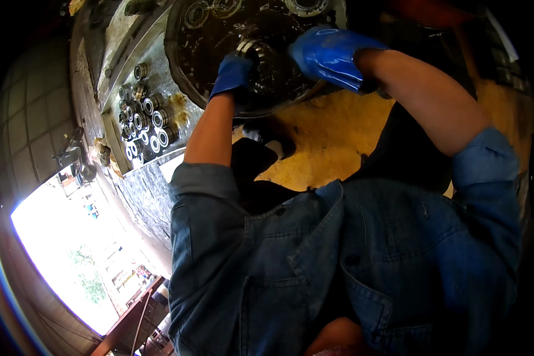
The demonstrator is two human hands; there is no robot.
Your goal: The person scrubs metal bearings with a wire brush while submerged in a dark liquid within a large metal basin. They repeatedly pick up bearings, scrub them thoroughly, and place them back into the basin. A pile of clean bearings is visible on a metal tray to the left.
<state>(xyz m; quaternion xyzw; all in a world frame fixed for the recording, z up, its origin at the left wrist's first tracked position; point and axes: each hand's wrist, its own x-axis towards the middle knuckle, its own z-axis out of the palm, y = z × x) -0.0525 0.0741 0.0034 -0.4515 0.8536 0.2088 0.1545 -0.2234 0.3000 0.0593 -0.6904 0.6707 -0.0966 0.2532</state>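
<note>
My left hand (234, 73), in a blue rubber glove, is closed round a metal ball bearing (248, 47) over a wide round basin (179, 70) of dark, wet-looking liquid. Just to the right, my right hand (328, 54), in a matching glove, reaches over the basin's right part. Its fingertips are blurred and lost in the dark, so whether they hold anything is hidden. Further bearings lie at the basin's far side, one at the far left (197, 13) and another at the far right (306, 5).
Left of the basin, many bearings (141, 121) stand piled on a metal-edged bench (173, 95) with brown stains. Below the basin is a yellowish floor (332, 133), where a shoe (276, 148) shows. A bright opening (65, 237) lies at the lower left.
</note>
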